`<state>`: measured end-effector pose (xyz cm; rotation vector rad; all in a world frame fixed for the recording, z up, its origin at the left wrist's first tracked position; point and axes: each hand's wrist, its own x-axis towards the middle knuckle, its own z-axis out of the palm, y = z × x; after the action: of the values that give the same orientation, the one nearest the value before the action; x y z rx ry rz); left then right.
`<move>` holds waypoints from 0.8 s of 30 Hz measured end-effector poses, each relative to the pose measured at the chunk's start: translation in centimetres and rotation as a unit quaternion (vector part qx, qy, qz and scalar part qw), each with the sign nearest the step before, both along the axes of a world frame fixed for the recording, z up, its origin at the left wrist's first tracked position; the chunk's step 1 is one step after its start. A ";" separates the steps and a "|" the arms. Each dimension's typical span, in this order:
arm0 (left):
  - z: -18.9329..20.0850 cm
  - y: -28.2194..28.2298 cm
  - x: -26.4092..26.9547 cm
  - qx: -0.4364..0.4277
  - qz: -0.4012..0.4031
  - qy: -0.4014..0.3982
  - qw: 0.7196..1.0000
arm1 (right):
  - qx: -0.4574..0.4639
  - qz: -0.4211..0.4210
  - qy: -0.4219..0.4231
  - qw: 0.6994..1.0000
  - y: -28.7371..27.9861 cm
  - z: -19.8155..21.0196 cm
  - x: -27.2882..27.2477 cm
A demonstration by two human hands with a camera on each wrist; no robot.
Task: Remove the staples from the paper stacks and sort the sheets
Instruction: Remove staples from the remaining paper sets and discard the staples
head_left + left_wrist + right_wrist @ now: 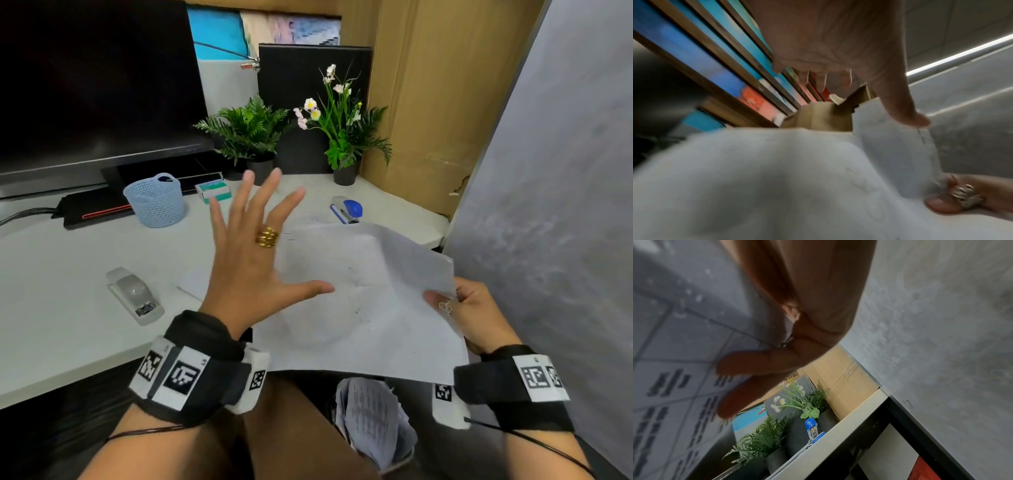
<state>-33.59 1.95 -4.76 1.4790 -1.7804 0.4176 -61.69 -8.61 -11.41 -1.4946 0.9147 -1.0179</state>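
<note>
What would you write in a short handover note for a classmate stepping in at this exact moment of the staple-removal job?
Left hand: open, fingers spread, raised over the held sheet, gripping nothing.
Right hand: pinches that sheet at its right edge, lifted above the desk.
More printed papers lie in the lap; another sheet lies on the desk under the left hand.
Grey stapler left, blue stapler at the back.
Done: cannot tell whether any staples are out.
Left: set this sheet down, then work through the lap papers.
</note>
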 end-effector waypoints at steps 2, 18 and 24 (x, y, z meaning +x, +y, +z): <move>0.6 -1.2 -1.9 0.070 -0.014 -0.059 0.996 | -0.007 -0.012 0.023 1.000 0.4 -0.2 -0.3; -1.5 -6.9 -5.9 0.184 -0.082 0.307 0.930 | 0.144 -0.121 -0.261 0.947 2.3 -1.5 -2.7; -3.7 -6.2 -8.4 0.239 -0.141 0.336 0.900 | 0.117 -0.158 -0.237 0.951 2.5 -0.9 -1.3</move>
<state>-41.96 -4.25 -8.47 1.4024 -1.5244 -0.6593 -62.97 -6.09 -12.27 -0.8618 0.8982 -1.3733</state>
